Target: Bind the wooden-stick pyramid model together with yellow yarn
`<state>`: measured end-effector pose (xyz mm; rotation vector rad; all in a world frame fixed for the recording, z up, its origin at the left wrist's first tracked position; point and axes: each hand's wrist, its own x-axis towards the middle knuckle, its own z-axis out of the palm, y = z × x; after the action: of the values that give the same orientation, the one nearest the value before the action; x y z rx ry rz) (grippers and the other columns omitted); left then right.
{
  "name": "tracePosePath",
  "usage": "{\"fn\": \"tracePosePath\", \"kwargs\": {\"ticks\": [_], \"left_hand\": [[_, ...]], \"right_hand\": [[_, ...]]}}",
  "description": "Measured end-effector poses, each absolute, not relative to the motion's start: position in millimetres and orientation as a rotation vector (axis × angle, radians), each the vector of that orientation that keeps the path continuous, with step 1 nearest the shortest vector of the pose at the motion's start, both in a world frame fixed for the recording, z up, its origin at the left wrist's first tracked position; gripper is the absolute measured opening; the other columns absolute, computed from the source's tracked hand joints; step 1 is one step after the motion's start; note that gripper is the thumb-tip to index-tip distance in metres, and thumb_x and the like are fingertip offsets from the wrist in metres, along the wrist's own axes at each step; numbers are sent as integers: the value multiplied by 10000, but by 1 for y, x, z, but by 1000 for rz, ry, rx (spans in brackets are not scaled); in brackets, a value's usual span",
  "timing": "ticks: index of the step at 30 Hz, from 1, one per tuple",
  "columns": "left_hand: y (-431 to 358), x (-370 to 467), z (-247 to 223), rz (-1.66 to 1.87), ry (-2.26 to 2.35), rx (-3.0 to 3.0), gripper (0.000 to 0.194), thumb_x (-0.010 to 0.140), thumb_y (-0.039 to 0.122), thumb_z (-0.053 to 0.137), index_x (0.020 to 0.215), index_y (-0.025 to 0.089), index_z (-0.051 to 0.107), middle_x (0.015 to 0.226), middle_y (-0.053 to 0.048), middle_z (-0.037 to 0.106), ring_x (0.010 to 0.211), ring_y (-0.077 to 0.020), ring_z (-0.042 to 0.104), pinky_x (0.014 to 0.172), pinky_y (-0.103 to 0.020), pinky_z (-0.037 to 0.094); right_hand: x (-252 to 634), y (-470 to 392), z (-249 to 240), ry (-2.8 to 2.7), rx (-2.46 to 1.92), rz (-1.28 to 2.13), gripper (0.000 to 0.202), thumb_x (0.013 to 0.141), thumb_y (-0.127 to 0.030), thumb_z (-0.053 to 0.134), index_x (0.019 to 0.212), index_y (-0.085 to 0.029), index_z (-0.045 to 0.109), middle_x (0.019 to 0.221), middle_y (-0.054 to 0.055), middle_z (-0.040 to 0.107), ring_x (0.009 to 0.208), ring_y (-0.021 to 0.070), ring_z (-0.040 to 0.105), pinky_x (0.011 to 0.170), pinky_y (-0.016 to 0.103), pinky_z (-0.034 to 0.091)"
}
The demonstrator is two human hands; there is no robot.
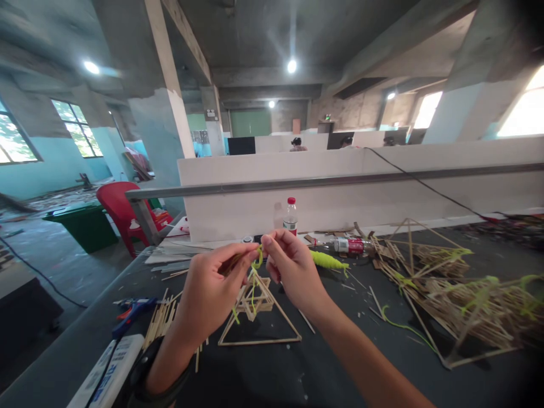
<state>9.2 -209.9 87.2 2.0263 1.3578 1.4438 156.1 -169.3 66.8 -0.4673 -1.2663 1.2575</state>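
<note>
My left hand and my right hand meet over the table, both closed, fingertips pinching a yellow-green yarn. The yarn forms a loop between them, and loose ends hang down. Just below stands a wooden-stick pyramid frame with a triangular base and a smaller stick structure inside it. The frame's top is partly hidden behind my fingers. Behind my right hand lies a bundle of the same bright yarn.
A blue glue gun, loose sticks and a white power strip lie at left. Stick frames with yarn are heaped at right. At the back, one bottle stands and another lies before a white partition.
</note>
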Motion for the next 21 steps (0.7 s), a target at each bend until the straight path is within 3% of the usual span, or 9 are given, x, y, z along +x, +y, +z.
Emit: {"fn": "tracePosePath", "kwargs": {"ticks": [4, 7, 11, 15, 18, 21], "left_hand": [[-206, 7, 88, 1417, 1345, 1873, 265, 874, 401, 671, 1048, 215, 743, 557, 43, 589, 520, -101, 542, 488, -191, 412], [-201, 2, 87, 1370, 1329, 1805, 288, 876, 426, 661, 1039, 200, 730, 566, 35, 597, 540, -110, 546, 533, -208, 433], [-190, -9, 85, 1276, 1372, 1768, 299, 883, 447, 635, 1021, 188, 694, 847, -35, 728, 587, -121, 589, 585, -251, 478], [-181, -17, 78, 1013, 1344, 1914, 244, 901, 415, 608, 974, 193, 677, 945, -63, 719, 851, -200, 658, 795, -331, 516], [-183, -13, 75, 1060, 1121, 1854, 258, 892, 339, 632, 1128, 238, 615, 1188, -69, 659, 1157, -236, 580, 968, -362, 464], [-193, -2, 77, 1040, 730, 1572, 345, 907, 277, 597, 1241, 280, 508, 1153, -59, 660, 1134, -217, 589, 967, -356, 458]], "right_hand": [[157, -167, 63, -1325, -496, 1183, 218, 943, -386, 601, 845, -207, 526, 678, -59, 478, 445, 39, 403, 399, 208, 284], [164, -160, 63, -1356, -516, 1076, 210, 946, -392, 597, 862, -209, 538, 733, -30, 553, 476, 50, 417, 425, 220, 317], [184, -152, 68, -1383, -579, 880, 203, 948, -399, 594, 879, -211, 558, 777, -5, 617, 499, 64, 424, 446, 234, 332], [200, -157, 78, -1587, -703, 662, 199, 932, -398, 620, 856, -215, 610, 726, -6, 607, 609, 106, 503, 514, 249, 377], [200, -167, 83, -1786, -722, 555, 174, 928, -370, 626, 836, -223, 636, 743, -6, 587, 665, 125, 525, 550, 262, 392], [194, -173, 86, -1887, -667, 539, 160, 939, -332, 609, 823, -227, 641, 841, 11, 603, 717, 135, 544, 606, 280, 415]]}}
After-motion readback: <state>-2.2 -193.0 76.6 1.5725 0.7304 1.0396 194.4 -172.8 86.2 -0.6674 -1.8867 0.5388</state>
